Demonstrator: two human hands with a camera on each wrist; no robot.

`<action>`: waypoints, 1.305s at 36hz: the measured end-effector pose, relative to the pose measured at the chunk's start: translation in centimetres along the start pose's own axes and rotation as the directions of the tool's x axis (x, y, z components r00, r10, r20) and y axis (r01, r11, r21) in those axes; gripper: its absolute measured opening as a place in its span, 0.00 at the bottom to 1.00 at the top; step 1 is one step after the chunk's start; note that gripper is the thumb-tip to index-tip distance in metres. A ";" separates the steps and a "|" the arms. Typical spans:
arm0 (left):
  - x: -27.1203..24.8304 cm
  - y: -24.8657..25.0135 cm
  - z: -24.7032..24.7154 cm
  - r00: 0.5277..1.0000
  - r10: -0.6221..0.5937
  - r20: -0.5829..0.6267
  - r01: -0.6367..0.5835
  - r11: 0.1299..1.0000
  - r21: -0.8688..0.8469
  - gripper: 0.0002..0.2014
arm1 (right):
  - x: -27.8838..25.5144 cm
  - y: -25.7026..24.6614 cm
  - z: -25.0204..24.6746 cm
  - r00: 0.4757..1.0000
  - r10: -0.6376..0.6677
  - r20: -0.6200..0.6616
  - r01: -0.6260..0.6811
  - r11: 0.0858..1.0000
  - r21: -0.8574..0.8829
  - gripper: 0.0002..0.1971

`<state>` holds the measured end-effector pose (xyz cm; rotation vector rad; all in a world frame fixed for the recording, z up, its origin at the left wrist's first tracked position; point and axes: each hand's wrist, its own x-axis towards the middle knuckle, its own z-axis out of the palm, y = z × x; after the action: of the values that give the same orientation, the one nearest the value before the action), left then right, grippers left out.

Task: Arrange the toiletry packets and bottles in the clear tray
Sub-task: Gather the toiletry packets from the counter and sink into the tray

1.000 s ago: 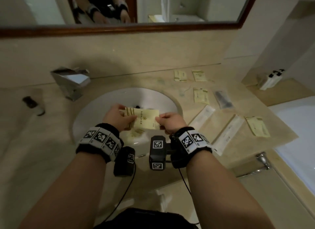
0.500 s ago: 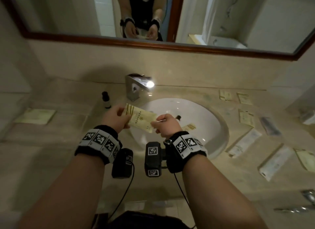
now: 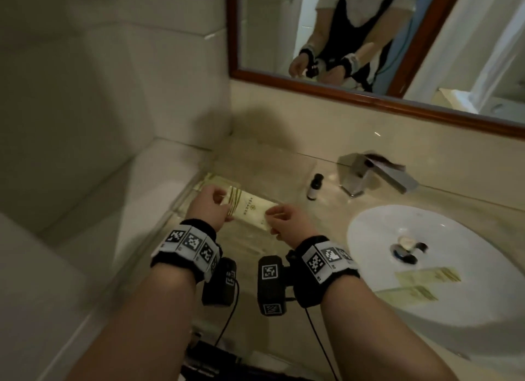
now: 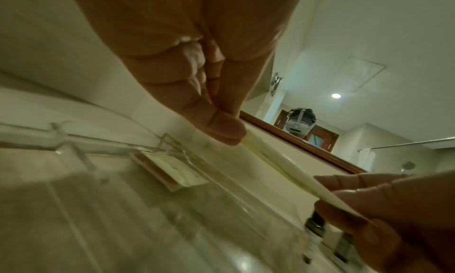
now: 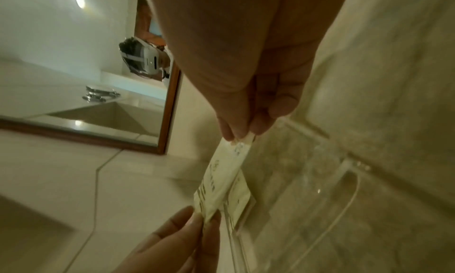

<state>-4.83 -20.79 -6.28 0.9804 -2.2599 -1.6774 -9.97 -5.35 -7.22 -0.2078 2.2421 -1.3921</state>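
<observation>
Both hands hold one pale yellow packet (image 3: 251,210) flat by its ends, just above the clear tray (image 3: 309,164) on the counter left of the sink. My left hand (image 3: 224,207) pinches the striped end, and my right hand (image 3: 272,221) pinches the other end. In the left wrist view the fingertips (image 4: 229,135) clamp the packet (image 4: 283,166) edge. In the right wrist view the packet (image 5: 226,180) hangs over the tray (image 5: 344,170). Another packet (image 3: 216,180) lies in the tray's far left part. A small dark-capped bottle (image 3: 314,187) stands beside the tray.
A chrome faucet (image 3: 369,176) stands behind the white basin (image 3: 454,309), right of the bottle. Two more packets (image 3: 429,277) lie in the basin. A wall closes the left side, and a wood-framed mirror (image 3: 369,101) hangs behind the counter.
Both hands carried the packet leftward from above the basin to over the clear tray. The view swung left with them, so the packets on the right counter have left the picture.
</observation>
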 end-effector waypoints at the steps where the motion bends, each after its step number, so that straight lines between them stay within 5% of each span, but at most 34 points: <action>1: 0.6 -0.4 -0.7 1.000 -0.005 -0.003 0.005 1.000 0.013 0.15 | 0.5 -0.3 0.9 1.000 -0.004 0.012 0.004 1.000 0.002 0.05; 14: 7.4 -1.9 -3.9 0.996 -0.028 0.081 -0.005 0.924 0.383 0.19 | 6.9 -1.3 7.0 0.999 0.034 -0.034 -0.035 0.999 -0.038 0.18; 27: 12.3 -1.9 -3.6 0.976 -0.057 0.212 -0.091 0.775 0.626 0.24 | 10.8 -2.0 9.1 1.000 0.020 0.016 -0.014 0.945 -0.326 0.21; 36: 12.9 -2.1 -3.5 0.970 -0.032 0.243 -0.144 0.727 0.671 0.22 | 10.7 -1.6 9.1 0.999 0.028 0.036 -0.012 0.925 -0.380 0.22; 47: 11.6 -1.4 -3.4 0.983 0.017 0.181 -0.126 0.781 0.612 0.21 | 9.5 -2.0 8.1 1.000 -0.016 -0.014 0.010 0.933 -0.360 0.19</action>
<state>-11.53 -30.48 -9.15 0.8556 -3.0141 -0.9979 -14.61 -16.37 -11.52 -0.3347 2.4999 -0.9794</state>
